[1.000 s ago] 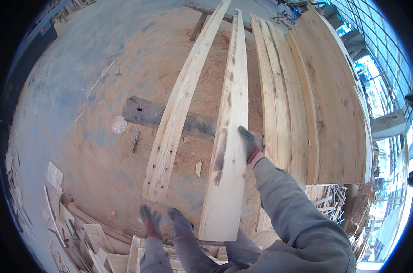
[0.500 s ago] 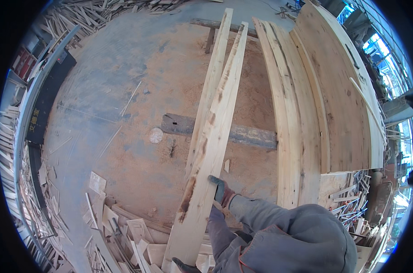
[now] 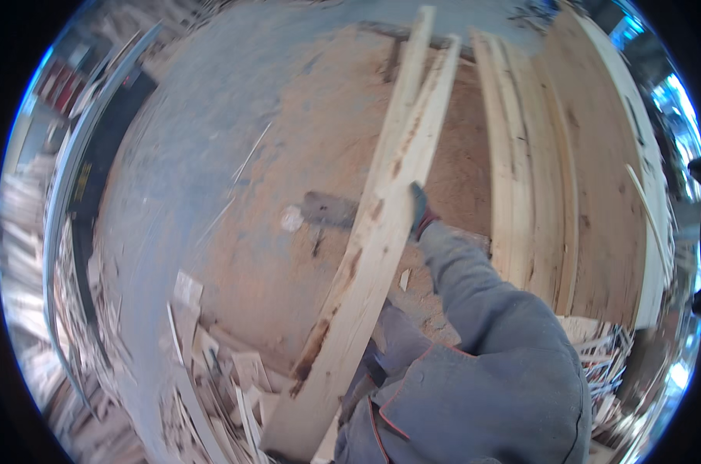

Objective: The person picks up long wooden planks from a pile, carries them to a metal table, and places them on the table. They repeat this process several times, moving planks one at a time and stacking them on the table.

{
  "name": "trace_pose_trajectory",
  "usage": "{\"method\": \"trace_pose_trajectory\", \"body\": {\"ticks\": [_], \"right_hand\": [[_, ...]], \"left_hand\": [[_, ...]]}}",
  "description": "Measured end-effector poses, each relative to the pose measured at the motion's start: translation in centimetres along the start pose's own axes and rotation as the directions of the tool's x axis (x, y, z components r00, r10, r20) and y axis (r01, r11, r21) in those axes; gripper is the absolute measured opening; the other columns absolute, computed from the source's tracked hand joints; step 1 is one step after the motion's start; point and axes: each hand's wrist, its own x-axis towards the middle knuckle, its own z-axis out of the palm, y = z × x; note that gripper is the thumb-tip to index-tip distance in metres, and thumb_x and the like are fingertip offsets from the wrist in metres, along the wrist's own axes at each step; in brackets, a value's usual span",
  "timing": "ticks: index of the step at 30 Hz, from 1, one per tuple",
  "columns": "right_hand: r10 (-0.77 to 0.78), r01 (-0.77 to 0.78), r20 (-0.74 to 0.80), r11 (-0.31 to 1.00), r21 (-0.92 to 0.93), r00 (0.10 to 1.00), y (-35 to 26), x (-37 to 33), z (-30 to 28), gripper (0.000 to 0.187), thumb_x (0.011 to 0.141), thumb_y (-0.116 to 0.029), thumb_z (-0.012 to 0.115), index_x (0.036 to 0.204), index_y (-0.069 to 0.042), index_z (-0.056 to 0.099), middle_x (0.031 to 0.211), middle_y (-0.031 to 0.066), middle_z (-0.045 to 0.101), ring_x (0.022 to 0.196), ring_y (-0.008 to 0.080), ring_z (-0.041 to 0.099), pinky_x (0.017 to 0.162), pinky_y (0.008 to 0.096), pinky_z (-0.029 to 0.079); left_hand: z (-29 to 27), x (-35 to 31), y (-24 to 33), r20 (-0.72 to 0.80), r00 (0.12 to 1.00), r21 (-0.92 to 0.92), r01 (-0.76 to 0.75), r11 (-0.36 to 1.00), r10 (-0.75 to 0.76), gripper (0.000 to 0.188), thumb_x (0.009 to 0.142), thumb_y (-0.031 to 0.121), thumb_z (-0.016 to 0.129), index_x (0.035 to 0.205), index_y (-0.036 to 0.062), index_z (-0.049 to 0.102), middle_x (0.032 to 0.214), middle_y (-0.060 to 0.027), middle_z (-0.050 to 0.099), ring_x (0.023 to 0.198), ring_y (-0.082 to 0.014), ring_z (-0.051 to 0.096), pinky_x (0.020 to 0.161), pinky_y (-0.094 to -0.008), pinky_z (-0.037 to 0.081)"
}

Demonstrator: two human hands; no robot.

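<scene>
Meeting right-hand fingers (image 3: 419, 203) at its right edge — the stained board (image 3: 364, 278).

Long pale sawn plank (image 3: 379, 243), dark brown bark-like staining along left edge, held slanting from bottom centre to upper right, broad face up, near end low, partly overlapping a second pale plank (image 3: 402, 100).
</scene>
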Motion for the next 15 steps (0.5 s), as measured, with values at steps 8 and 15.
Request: {"method": "trace_pose_trajectory", "body": {"ticks": [8,15], "right_hand": [[-0.061,0.073,0.047,0.944,-0.322,0.997,-2.5,3.4,-1.4,0.088,0.095,-0.069,0.056,0.157,-0.009,0.039,0.154,0.0195,0.051,0.134,0.0406,0.056,0.114,0.0531,0.046],[-0.113,0.121,0.045,0.938,-0.324,0.993,7.3,-3.4,4.7,0.085,0.097,-0.067,0.055,0.157,-0.009,0.039,0.151,0.015,0.051,0.13,0.0355,0.057,0.11,0.0506,0.048]], "left_hand": [[-6.5,-3.2,-1.8,-0.271,0.953,-0.131,-0.179,0.975,0.139,0.066,0.101,0.059,0.061,0.127,-0.0012,0.067,0.108,-0.008,0.073,0.095,-0.0191,0.066,0.082,-0.0365,0.056],[-16.1,5.7,2.7,-0.381,0.815,0.158,-0.407,0.899,0.436,0.069,0.105,0.063,0.051,0.122,-0.0014,0.068,0.104,-0.0061,0.068,0.089,-0.0154,0.06,0.082,-0.0337,0.054]]}}
